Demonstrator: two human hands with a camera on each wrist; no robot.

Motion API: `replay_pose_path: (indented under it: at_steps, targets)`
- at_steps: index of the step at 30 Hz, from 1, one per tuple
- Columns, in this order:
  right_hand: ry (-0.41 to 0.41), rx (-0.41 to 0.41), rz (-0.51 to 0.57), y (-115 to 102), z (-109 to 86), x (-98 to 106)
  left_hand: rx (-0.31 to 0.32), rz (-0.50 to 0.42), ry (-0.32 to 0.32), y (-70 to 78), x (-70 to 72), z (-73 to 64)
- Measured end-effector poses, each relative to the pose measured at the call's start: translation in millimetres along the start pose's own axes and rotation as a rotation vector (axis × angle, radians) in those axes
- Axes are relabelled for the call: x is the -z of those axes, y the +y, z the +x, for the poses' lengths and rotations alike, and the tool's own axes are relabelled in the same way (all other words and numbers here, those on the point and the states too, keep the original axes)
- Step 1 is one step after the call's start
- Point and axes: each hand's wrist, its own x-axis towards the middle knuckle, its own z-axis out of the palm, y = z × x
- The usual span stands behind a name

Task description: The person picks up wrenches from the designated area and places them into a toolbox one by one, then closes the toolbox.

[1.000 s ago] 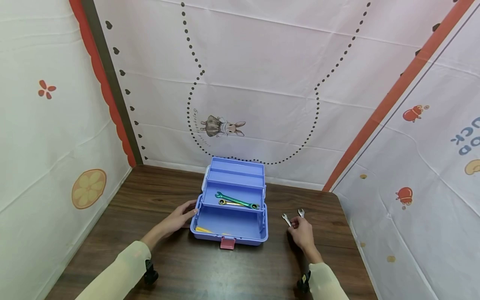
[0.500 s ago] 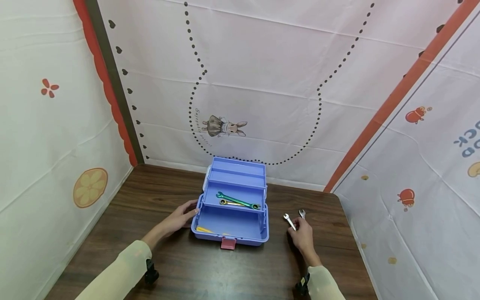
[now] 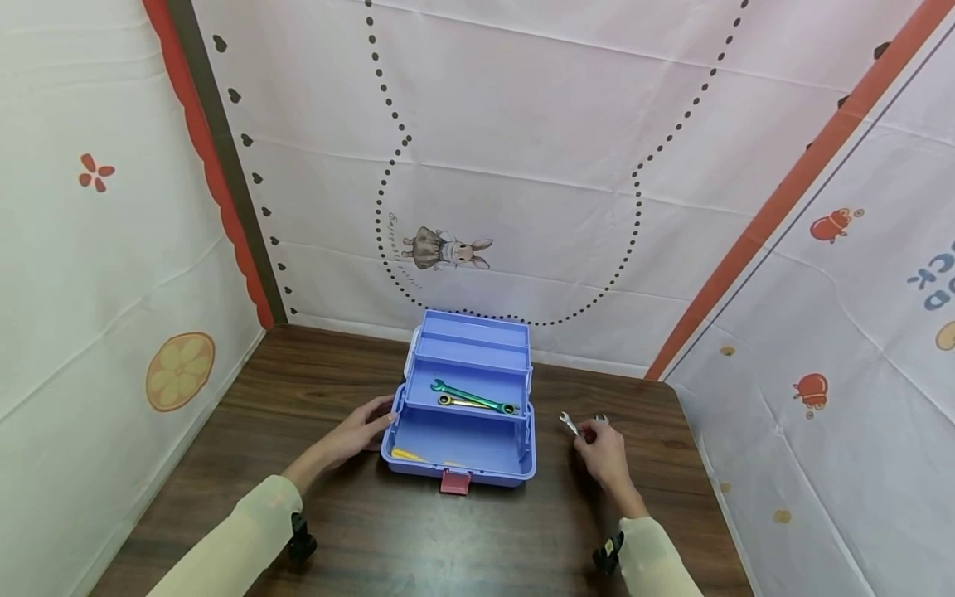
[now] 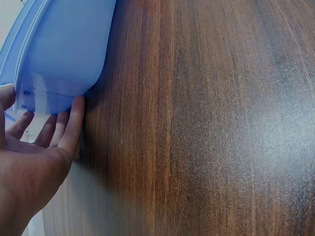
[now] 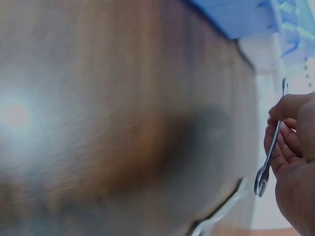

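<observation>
The right grip (image 5: 298, 169) reaches in from the right edge, pinching a silver wrench (image 5: 272, 147) between thumb and fingertips. The wrench slants, its upper end past the thumb and its wider lower end beside the fingers. Below it, a blurred silvery tool (image 5: 224, 209) lies on the brown worktop (image 5: 98, 73), apart from the fingers. A blue box (image 5: 231, 17) shows in part at the upper right; a dark, soft-edged shadow (image 5: 172, 147) spreads across the wood.
</observation>
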Motion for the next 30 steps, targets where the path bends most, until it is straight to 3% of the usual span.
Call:
replay_pose_path:
  at_steps: [7,13,22,30]
  targets:
    - [-0.085,0.087,0.03,-40,20.9,9,0.005,-0.012,0.012,-0.7,0.1,1.1]
    - [-0.102,0.178,0.008,-71,31.8,11,0.009,-0.003,0.011,-0.3,2.6,1.4]
    - [-0.147,0.279,0.042,-108,48.7,-8,-0.007,0.007,-0.001,1.0,2.2,0.1]
    - [-0.212,0.347,0.005,-138,55.6,-27,0.0,0.012,-0.006,-0.4,0.9,-0.1]
